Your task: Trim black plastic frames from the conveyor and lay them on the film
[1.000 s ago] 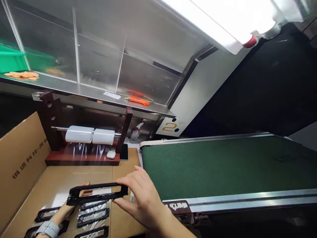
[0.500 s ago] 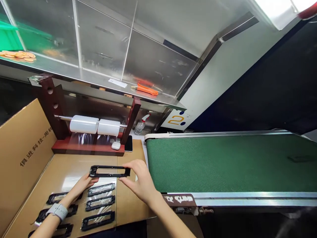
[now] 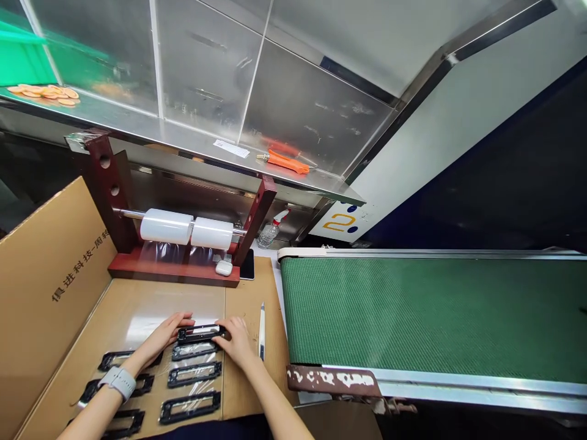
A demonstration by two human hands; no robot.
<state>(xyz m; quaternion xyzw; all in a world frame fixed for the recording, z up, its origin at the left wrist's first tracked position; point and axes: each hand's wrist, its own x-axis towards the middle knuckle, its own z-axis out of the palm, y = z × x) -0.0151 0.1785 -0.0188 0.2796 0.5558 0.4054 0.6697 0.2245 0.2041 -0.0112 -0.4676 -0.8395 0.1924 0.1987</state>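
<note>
A black rectangular plastic frame with a long slot is held level between my two hands, low over the film-covered cardboard. My left hand, with a grey watch on the wrist, grips its left end. Fingers and thumb of my right hand pinch its right end. Just below it lies a similar black frame, partly covered by the held one. More such frames lie in two columns, among them one frame in the right column and one frame partly behind my left forearm.
Behind the cardboard stands a dark red stand with two film rolls. A utility knife lies right of my right hand. A green conveyor belt runs along the right. An orange-handled tool rests on the metal shelf.
Both hands have lowered the frame toward the cardboard, above the right column. The utility knife now shows, uncovered by my right hand. The view has shifted slightly.
</note>
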